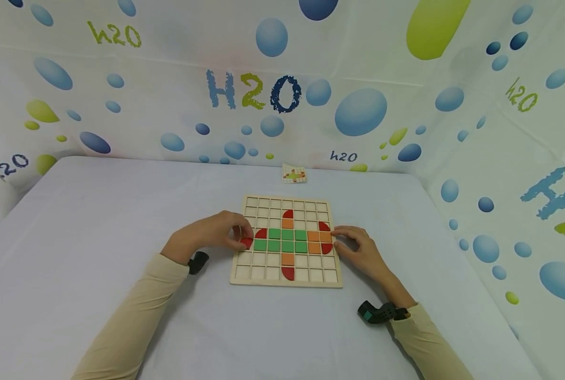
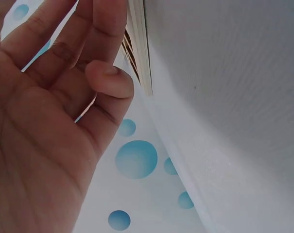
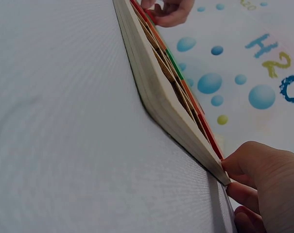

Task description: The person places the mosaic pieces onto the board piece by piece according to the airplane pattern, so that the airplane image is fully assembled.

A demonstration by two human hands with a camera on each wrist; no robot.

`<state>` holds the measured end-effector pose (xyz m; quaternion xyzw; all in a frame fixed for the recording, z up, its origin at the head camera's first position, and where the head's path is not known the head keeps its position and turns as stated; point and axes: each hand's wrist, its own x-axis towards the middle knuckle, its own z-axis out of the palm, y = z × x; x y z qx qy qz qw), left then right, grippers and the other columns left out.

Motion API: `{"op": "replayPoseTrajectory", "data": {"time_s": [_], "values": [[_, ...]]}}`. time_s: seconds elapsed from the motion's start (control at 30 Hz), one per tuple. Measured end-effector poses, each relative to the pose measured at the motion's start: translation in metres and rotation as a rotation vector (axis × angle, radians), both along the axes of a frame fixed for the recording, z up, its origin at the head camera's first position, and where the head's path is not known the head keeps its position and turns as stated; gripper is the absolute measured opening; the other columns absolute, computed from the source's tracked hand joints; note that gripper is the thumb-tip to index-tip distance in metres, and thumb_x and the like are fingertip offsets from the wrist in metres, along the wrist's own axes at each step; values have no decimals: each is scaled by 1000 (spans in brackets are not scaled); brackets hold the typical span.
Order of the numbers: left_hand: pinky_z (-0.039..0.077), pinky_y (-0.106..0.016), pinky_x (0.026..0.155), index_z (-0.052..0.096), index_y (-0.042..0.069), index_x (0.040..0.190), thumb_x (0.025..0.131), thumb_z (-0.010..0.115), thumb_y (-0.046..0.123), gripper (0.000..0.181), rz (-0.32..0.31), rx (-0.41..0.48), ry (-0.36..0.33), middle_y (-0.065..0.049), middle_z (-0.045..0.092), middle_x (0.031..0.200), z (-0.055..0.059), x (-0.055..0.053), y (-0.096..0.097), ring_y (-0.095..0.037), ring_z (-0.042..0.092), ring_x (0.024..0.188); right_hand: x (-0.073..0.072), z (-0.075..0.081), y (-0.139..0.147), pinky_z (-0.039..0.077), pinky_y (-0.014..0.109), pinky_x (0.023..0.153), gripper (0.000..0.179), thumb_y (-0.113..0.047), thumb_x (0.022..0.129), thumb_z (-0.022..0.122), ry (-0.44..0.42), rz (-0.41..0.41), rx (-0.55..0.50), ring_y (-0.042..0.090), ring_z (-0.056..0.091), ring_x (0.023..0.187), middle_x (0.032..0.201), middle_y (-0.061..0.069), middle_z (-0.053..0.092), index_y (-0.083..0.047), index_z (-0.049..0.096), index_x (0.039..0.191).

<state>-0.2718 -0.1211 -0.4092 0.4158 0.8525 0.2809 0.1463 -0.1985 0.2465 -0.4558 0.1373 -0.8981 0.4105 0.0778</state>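
At the left edge of a pale wooden grid board, my left hand pinches a small red tile between thumb and fingertips; the fingers partly cover it. In the left wrist view the palm and bent fingers show, but that tile does not. My right hand touches the board's right edge with thumb and forefinger apart. On the board lie several green square tiles, several orange squares and red quarter-round tiles. They form a cross-like pattern.
A small printed card with a coloured pattern lies behind the board. White cloth covers the table. A dark wrist device is on the right wrist, another on the left. A patterned curtain hangs behind.
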Motion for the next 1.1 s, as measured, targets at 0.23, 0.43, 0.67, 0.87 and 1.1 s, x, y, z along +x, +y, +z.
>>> {"op": "replayPoseTrajectory", "data": {"time_s": [0.23, 0.43, 0.67, 0.87, 1.1], "values": [[49, -25, 73, 70, 7, 94, 82, 76, 8, 13, 5, 1, -14, 2, 65, 90, 1, 2, 2, -10, 57, 79, 0, 0, 1, 34, 54, 106, 28, -12, 92, 66, -11, -3, -2, 34, 40, 131, 133, 15, 57, -7, 67, 119], [50, -25, 73, 70, 6, 94, 82, 75, 6, 13, -4, 16, -34, 2, 65, 88, 2, 4, 3, -9, 56, 78, 0, 0, 1, 33, 55, 106, 28, -11, 92, 66, -4, 1, 1, 35, 40, 131, 133, 15, 58, -6, 67, 120], [50, -25, 73, 70, 5, 94, 82, 75, 6, 13, -7, 28, -44, 1, 64, 88, 2, 4, 5, -9, 56, 78, 0, -1, 2, 32, 55, 107, 28, -12, 92, 66, -2, 0, 4, 35, 40, 131, 133, 15, 58, -6, 67, 119], [50, -26, 74, 70, 8, 92, 86, 72, 9, 6, 9, 20, -14, 3, 63, 87, 3, 5, 6, -9, 56, 78, 0, -1, 3, 33, 55, 106, 27, -12, 93, 66, 4, 6, 2, 35, 41, 131, 133, 15, 58, -6, 67, 119], [47, -30, 75, 71, 10, 98, 91, 67, 14, 9, 140, -22, 138, 4, 62, 88, 2, 6, 5, -12, 54, 81, 3, -1, 3, 37, 53, 103, 30, -12, 94, 64, -17, -5, -26, 34, 47, 127, 132, 15, 58, -5, 64, 123]]}}
